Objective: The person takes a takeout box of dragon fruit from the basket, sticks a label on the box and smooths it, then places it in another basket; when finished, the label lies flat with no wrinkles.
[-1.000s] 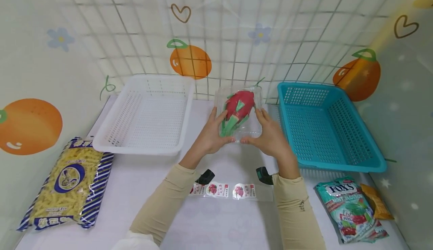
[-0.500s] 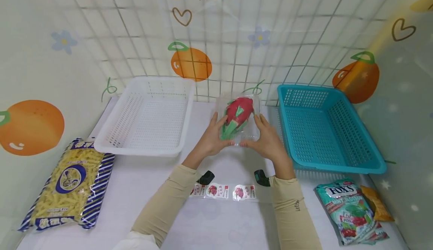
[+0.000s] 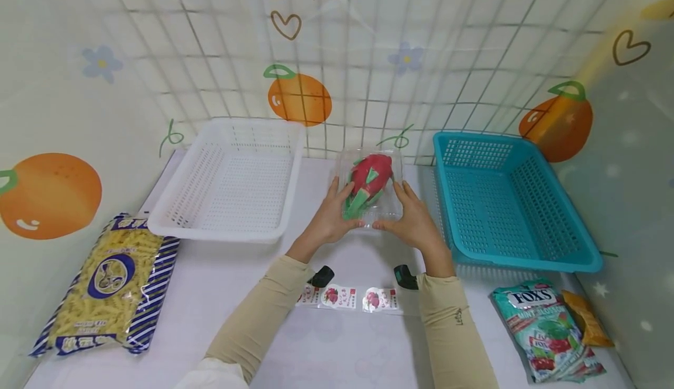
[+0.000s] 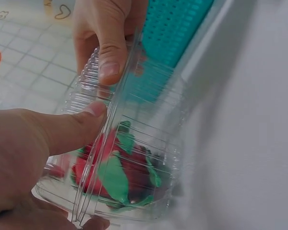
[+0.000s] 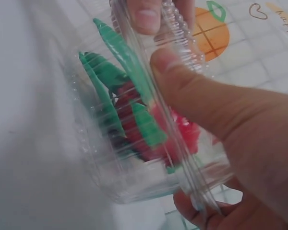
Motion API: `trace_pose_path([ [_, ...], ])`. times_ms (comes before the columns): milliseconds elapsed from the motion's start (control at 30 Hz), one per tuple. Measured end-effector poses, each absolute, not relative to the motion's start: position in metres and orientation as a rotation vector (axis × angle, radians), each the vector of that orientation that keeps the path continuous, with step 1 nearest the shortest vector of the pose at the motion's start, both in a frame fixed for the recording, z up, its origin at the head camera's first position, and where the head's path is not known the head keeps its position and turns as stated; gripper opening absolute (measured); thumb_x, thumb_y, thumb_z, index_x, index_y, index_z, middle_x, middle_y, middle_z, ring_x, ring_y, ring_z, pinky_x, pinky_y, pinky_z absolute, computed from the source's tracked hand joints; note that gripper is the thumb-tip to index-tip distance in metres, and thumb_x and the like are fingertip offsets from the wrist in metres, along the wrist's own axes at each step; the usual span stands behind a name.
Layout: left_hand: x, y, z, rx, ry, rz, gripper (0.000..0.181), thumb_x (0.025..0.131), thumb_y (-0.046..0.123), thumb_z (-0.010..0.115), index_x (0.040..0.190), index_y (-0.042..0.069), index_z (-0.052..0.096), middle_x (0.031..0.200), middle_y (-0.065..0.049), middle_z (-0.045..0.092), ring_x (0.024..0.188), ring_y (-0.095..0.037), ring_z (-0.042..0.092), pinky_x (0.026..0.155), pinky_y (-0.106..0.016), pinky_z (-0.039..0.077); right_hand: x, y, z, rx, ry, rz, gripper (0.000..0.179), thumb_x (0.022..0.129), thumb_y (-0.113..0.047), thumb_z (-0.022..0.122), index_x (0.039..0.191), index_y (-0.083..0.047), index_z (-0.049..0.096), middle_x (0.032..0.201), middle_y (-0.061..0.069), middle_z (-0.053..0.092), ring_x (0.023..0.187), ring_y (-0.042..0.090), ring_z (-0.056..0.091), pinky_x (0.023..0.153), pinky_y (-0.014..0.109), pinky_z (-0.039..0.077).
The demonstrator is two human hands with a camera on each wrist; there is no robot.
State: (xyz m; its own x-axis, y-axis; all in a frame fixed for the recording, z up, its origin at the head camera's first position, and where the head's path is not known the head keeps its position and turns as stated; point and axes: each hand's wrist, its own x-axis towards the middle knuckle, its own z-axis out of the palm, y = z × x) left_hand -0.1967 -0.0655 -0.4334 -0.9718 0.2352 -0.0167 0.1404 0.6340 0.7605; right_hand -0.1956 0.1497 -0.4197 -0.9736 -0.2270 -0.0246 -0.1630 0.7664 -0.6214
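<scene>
Holding a clear plastic clamshell box (image 3: 387, 207) pinched at the rim between left hand (image 3: 330, 216) and right hand (image 3: 416, 222), equally near on opposite sides, with dragon fruit (image 3: 371, 178) inside slanting lengthwise away and rightward, midway between white basket (image 3: 216, 233) and turquoise basket (image 3: 526, 262).

Left hand (image 3: 333, 216) and right hand (image 3: 416, 219) partly hide clear rectangular plastic box (image 3: 388, 205)
Nearer, white paper stickers (image 3: 339, 296) carry lettering too small to read.

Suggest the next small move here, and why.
Probably press along the near rim of the clear box with both thumbs: the left hand and right hand grip it, thumbs already on that rim, with the dragon fruit inside.
</scene>
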Motion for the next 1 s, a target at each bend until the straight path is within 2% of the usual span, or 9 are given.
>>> trace_pose_path([
  [333, -0.196, -0.065, -0.447, 0.319, 2.750, 1.237, 0.097, 0.086, 0.023, 0.084, 0.163, 0.016, 0.026, 0.173, -0.015, -0.004, 0.155, -0.046, 0.016, 0.118, -0.059, 0.035, -0.194, 0.148, -0.427, -0.279, 2.839, -0.996, 0.110, 0.082, -0.039, 0.086, 0.164, -0.007, 0.019, 0.170, 0.025, 0.011, 0.151, 0.056, 0.021, 0.111, 0.071, 0.036],
  [1000, -0.197, -0.069, -0.455, 0.354, 2.752, 1.298, 0.096, 0.087, 0.025, 0.083, 0.164, 0.018, 0.025, 0.173, -0.014, -0.003, 0.157, -0.045, 0.013, 0.121, -0.061, 0.029, -0.194, 0.148, -0.439, -0.246, 2.874, -1.067, 0.110, 0.081, -0.041, 0.086, 0.164, -0.013, 0.021, 0.171, 0.022, 0.012, 0.151, 0.056, 0.021, 0.110, 0.074, 0.034],
])
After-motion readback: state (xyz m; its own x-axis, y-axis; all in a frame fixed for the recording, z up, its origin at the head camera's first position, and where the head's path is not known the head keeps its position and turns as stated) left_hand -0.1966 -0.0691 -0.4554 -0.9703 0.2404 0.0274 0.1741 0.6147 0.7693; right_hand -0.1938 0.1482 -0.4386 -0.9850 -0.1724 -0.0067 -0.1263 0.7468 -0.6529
